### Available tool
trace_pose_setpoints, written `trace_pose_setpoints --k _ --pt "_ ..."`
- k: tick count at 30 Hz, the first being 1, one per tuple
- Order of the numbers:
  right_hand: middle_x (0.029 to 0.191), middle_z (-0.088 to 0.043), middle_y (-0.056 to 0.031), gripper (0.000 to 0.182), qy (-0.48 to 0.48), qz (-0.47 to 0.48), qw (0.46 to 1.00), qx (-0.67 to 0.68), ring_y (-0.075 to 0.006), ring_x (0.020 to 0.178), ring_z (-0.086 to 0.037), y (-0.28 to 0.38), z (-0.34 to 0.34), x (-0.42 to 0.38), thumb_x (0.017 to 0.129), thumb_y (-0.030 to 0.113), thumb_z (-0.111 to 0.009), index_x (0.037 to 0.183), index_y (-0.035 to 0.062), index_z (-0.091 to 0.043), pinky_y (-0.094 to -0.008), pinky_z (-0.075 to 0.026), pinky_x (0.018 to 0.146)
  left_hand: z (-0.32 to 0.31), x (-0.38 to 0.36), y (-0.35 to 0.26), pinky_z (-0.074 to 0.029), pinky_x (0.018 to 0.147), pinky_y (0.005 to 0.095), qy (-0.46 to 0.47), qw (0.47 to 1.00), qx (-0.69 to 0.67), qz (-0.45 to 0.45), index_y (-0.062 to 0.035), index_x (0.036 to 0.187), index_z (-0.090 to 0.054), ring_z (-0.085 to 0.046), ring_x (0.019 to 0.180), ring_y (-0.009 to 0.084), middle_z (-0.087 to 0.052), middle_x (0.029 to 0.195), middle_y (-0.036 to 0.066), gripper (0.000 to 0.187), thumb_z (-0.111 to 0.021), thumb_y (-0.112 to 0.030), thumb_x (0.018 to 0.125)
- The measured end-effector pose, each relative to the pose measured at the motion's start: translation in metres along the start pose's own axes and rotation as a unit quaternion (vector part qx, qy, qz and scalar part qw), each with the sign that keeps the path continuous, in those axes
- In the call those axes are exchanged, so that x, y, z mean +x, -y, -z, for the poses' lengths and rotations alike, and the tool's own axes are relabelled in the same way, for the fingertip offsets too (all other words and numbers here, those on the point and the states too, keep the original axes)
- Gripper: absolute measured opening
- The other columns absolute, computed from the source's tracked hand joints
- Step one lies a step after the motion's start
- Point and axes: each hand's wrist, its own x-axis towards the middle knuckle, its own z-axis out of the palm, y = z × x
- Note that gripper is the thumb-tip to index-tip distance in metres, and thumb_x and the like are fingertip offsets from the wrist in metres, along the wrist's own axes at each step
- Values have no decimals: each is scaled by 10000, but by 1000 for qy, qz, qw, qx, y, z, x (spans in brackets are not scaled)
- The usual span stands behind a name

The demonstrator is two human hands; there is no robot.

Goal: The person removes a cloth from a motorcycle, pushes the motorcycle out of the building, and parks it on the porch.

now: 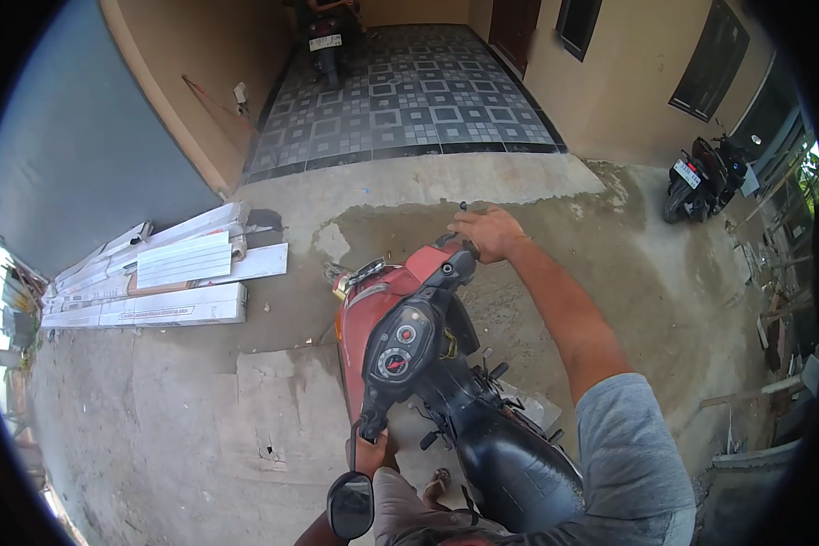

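Our red motorbike (pixel 366 314) is mid-frame. Our right grip (pixel 488 234) curls round the handlebar's (pixel 456 267) top end; our left grip (pixel 369 453) is at the bottom end, how tight we can't tell. We should hold both ends evenly.

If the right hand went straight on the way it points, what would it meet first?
The right hand would seem to meet the handlebar first, as it is already on it; past that, concrete ground shows, though depth is unclear.
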Motion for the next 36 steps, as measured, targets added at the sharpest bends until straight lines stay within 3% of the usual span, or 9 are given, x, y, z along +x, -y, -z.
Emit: trace_pose_setpoints --k 8,9,12,13,16,18,27,34,36 --pt "1570 -412 -14 752 58 -57 997 4 -208 1328 -531 -36 -7 -56 768 272 -757 1463 255 -471 -449 -398 1090 -23 -26 0 -558 716 474 128 989 -47 56 -40 1099 -641 -709 877 426 -716 889 242 415 -786 -291 802" --pt "1569 -412 -16 753 67 -67 995 4 -208 1328 -531 -37 -7 -63 771 276 -757 1465 256 -466 -450 -398 1090 -25 -28 3 -549 590 387 124 992 -6 -2 14 1195 -609 -726 658 286 -703 756 159 448 -757 -229 849" --pt "1570 -407 -24 756 83 -85 993 -5 -215 1326 -530 -49 -2 -79 781 292 -757 1471 260 -451 -455 -392 1097 -21 -39 -45 -551 609 448 91 994 36 -39 -9 1231 -591 -718 726 409 -703 781 195 480 -758 -242 846" --pt "1573 -403 -28 755 86 -78 993 -2 -224 1325 -531 -52 -3 -78 785 298 -759 1472 263 -447 -459 -388 1103 -13 -41 -67 -552 652 491 132 990 11 46 -31 1278 -563 -686 792 477 -706 849 230 524 -733 -297 860" --pt "1561 -416 -68 854 93 -87 992 17 -256 1334 -523 -71 -14 -78 686 263 -823 1455 239 -455 -486 -376 1113 -33 -45 -52 -541 790 541 158 984 39 70 -37 1231 -598 -689 887 451 -696 879 278 506 -710 -340 840" --pt "1543 -424 -139 771 85 -74 993 24 -306 1317 -534 -68 -5 -86 742 241 -785 1441 179 -467 -504 -395 1084 -37 -49 -55 -534 811 550 168 983 36 57 -46 1286 -566 -681 909 451 -692 904 284 544 -703 -321 837" --pt "1484 -487 -189 686 44 -41 998 22 -365 1296 -542 -54 -16 -119 773 172 -741 1411 107 -496 -497 -421 1049 -39 -90 -51 -534 811 533 154 987 -11 32 -83 1411 -462 -677 920 442 -696 952 254 635 -676 -256 839" --pt "1488 -481 -176 633 -2 7 1000 -12 -375 1207 -598 -63 -24 -104 819 242 -696 1406 100 -507 -485 -445 1018 -27 -90 -63 -530 812 526 132 990 8 40 -59 1333 -518 -675 917 445 -692 940 258 554 -658 -261 836" --pt "1465 -487 -236 636 -61 72 995 32 -428 1167 -607 -72 -33 -102 823 242 -689 1401 53 -505 -494 -460 991 -41 -94 -49 -530 817 525 123 991 18 49 -59 1297 -542 -675 923 445 -692 942 254 524 -659 -255 826"
